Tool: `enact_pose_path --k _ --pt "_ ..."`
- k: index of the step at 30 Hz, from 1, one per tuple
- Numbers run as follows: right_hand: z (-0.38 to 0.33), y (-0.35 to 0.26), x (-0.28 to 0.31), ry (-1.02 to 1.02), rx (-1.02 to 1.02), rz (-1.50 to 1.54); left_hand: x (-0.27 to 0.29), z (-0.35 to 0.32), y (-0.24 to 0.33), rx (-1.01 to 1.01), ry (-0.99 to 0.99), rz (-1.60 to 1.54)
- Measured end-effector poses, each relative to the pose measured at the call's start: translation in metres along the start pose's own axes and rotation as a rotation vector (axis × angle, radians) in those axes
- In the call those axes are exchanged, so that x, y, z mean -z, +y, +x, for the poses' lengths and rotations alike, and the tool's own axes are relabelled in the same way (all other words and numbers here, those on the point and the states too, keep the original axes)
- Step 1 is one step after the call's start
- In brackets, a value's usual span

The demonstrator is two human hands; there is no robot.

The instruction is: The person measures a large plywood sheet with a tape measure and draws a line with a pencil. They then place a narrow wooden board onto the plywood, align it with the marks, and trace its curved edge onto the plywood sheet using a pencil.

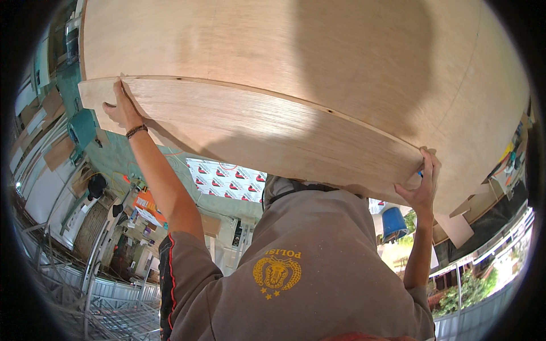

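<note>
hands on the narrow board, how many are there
2: the left hand near the left end of the narrow board, the right hand at its right end. No others show; the board's underside is out of sight.

Surface (250, 40): broad, pale plywood sheet, partly shaded
Along its near side: long plywood strip (273, 133)
Floor (116, 162): greenish, bearing a white sheet (227, 180) with repeated print
</note>
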State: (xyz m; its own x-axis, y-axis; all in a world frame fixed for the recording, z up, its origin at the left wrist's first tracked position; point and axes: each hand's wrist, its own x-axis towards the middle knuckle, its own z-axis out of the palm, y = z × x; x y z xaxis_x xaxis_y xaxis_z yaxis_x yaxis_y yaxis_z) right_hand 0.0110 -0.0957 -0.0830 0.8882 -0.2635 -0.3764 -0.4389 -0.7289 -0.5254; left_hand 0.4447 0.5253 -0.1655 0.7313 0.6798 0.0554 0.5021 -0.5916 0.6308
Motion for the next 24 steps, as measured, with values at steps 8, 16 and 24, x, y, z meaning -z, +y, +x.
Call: enact_pose_path --k 8,16,24 --pt "0.0000 -0.0038 0.0032 -0.017 -0.017 -0.041 -0.0003 0.0045 -0.0037 -0.018 0.044 0.104" --pt "0.0001 -0.0067 0.0017 -0.008 -0.044 -0.020 -0.0015 0.0039 -0.0034 -0.014 0.049 0.085" --pt "-0.0027 -0.0023 0.0028 -0.017 -0.043 -0.031 -0.0025 0.0055 -0.0050 -0.004 0.044 0.071"
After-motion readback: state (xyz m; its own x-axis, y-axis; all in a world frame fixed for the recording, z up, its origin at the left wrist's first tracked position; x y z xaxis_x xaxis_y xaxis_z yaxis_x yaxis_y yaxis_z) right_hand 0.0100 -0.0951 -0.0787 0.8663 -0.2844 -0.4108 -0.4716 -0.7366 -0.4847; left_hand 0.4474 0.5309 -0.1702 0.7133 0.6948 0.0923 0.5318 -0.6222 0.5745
